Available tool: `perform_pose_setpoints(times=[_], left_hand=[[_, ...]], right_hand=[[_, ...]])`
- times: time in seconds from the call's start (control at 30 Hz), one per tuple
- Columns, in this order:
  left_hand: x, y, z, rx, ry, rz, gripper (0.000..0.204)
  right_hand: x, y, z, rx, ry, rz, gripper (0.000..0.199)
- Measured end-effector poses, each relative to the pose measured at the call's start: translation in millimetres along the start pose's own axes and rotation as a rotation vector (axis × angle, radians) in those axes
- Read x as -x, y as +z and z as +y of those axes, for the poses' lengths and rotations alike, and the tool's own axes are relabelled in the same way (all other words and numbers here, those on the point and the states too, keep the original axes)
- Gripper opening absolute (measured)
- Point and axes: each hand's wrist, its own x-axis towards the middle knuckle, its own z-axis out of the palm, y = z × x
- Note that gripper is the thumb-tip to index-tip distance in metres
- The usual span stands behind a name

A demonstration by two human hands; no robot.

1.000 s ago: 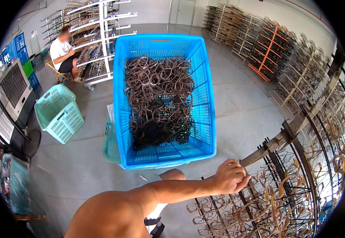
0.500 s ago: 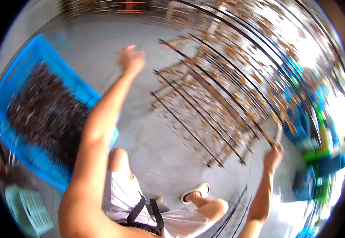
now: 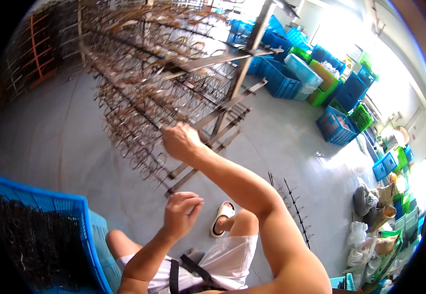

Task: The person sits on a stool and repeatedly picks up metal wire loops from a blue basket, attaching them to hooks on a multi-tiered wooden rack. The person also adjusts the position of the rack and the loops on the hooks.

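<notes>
My right hand [image 3: 182,142] is closed around a dark rod [image 3: 137,109] on a metal rack [image 3: 237,81]. Several such rods lie across the rack, hung with small curved brownish pieces [image 3: 117,115]. Below it, my left hand [image 3: 181,214] hovers near the rack's lower corner, thumb and fingers apart, with nothing visible in it. At the lower left stands a blue plastic crate [image 3: 41,193] holding a heap of dark, thin, tangled pieces [image 3: 31,240]. The fingertips of my right hand are partly hidden.
Loose black hooked rods [image 3: 296,206] lie on the grey floor to the right. Blue and green crates [image 3: 281,81] stand stacked along the far right. Bags [image 3: 362,235] sit at the right edge. An orange-framed rack [image 3: 36,49] stands at the far left.
My view has turned to the right, so the rack now appears further left and the crate lower. My hands have come closer together; the left has come back toward my body.
</notes>
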Motion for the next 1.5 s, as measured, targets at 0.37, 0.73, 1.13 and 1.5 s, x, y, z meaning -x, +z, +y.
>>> perform_pose_setpoints(times=[0.37, 0.73, 1.13, 1.5], left_hand=[[-183.2, 59.5, -102.7, -0.975, -0.451, -0.168, 0.036], [-181.7, 62.9, -104.3, -1.287, -0.196, -0.002, 0.030], [-186.8, 37.4, -135.7, -1.258, -0.079, 0.010, 0.029], [-158.2, 7.4, -180.5, -1.589, -0.013, 0.232, 0.032]], right_hand=[[-49.1, 64.2, 396.8, -1.227, 0.727, 0.829, 0.033], [-196.5, 85.6, 549.0, -2.310, 0.241, 1.058, 0.018], [-124.3, 103.8, 531.5, -2.078, 0.028, 0.946, 0.025], [38.8, 152.8, 373.5, -1.929, 0.307, 1.339, 0.054]])
